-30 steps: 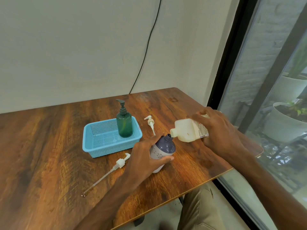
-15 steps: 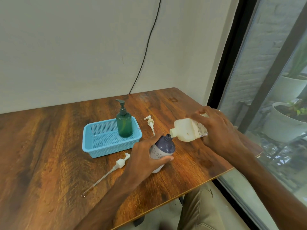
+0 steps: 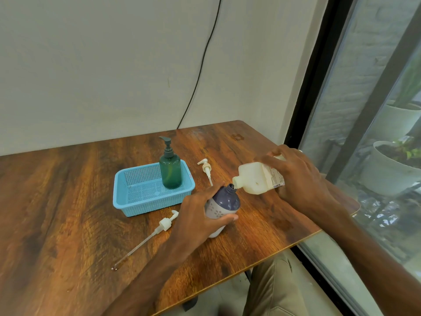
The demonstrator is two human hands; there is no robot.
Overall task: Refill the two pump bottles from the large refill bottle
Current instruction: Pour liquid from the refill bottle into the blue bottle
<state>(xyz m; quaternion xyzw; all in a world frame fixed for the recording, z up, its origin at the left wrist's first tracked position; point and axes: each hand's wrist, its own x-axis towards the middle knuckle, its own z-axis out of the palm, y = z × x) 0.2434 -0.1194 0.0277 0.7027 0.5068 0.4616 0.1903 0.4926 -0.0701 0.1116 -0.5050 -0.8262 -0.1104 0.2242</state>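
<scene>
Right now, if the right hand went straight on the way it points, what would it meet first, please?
Probably the purple bottle: the refill bottle in the right hand has its spout at that open neck. Depth is unclear.

The refill bottle [image 3: 252,179] is cream, its label white with red print. The purple bottle [image 3: 225,200] is dark above, pale with small flowers below. The green bottle [image 3: 170,173] is translucent teal. The basket [image 3: 155,205] is light blue mesh; the table [image 3: 68,201] is streaked brown woodgrain.

A home corner: a wooden desk [image 3: 68,201] against a plain wall, beside a window [image 3: 376,110] with potted plants [image 3: 394,165] outside.
</scene>
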